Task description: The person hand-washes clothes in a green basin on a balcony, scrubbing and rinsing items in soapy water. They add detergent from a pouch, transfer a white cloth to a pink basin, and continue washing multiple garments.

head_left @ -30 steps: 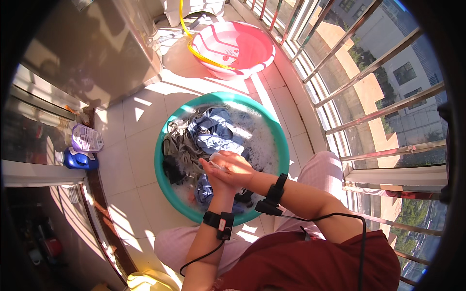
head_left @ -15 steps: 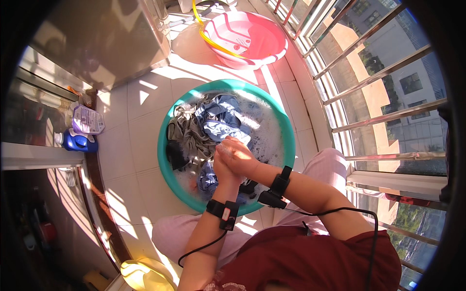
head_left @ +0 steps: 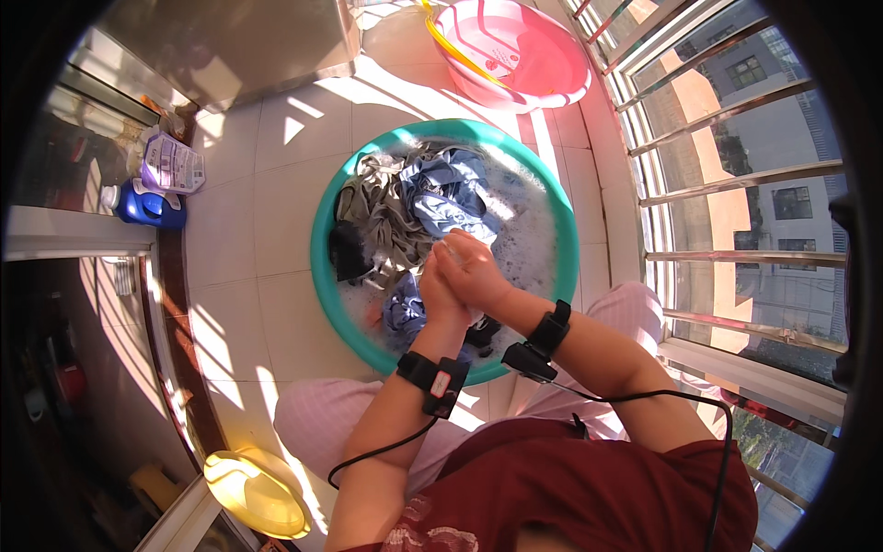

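Over a round teal basin [head_left: 324,299] of soapy water, my left hand [head_left: 441,290] and my right hand [head_left: 475,270] are pressed together, fingers closed. A little white foam shows at the fingertips; whatever lies between the palms, if anything, is hidden. Just beyond the fingers, a light blue garment [head_left: 449,198] lies bunched in the suds, beside a grey-olive garment [head_left: 375,207]. A black cloth [head_left: 349,251] rests by the basin's left wall. Partly behind my left hand is a darker blue cloth [head_left: 403,308].
A pink basin [head_left: 561,78] with a yellow hose [head_left: 457,53] stands at the far right. To the left are a blue bottle [head_left: 147,204] and a clear purple-labelled container [head_left: 173,164]. A yellow basin [head_left: 258,497] sits at lower left. Barred windows [head_left: 736,189] line the right side.
The view has shifted, so the basins sit higher and further right in the picture. My hands stay pressed together over the teal basin, with only a slight change in their pose.
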A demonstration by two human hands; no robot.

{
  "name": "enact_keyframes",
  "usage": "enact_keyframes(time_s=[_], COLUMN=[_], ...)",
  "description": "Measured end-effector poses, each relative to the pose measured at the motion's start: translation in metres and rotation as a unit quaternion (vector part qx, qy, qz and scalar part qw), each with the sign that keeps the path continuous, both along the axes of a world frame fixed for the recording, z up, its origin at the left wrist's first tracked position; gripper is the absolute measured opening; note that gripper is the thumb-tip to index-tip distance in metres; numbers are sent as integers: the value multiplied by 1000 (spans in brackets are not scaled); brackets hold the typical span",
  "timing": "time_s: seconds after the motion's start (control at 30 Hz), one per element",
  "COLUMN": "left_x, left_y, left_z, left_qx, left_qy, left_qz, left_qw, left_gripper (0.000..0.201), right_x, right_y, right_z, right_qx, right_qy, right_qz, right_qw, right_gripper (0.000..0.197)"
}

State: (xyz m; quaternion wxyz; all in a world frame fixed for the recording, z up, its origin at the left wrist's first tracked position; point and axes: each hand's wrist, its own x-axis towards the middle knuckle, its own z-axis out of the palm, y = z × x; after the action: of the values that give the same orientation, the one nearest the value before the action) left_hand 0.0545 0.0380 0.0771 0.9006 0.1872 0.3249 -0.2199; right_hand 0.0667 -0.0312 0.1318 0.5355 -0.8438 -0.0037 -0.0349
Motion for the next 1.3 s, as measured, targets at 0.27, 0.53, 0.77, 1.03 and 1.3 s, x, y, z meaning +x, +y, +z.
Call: enact_keyframes(time_s=[0.27,0.53,0.77,1.03,1.3], left_x=[2,-19,-24,-12,-11], left_y=[-2,-4,9,-28,-65], left_z=[20,91,160,246,407], left_qx=[-54,-63,6,186,238], left_qy=[75,64,113,57,-5], left_qz=[27,42,-17,-144,-91], left_qw=[995,995,993,970,967], left_gripper=[33,30,33,49,68], right_x=[15,3,-13,-29,-68], right_y=[6,8,5,-50,-88], right_z=[38,115,139,192,348], right_qx=[-39,-83,-56,191,479], right_qy=[58,113,158,218,352], right_qz=[12,53,-7,-141,-127], right_qw=[998,989,986,947,794], right_gripper=[24,23,26,34,67])
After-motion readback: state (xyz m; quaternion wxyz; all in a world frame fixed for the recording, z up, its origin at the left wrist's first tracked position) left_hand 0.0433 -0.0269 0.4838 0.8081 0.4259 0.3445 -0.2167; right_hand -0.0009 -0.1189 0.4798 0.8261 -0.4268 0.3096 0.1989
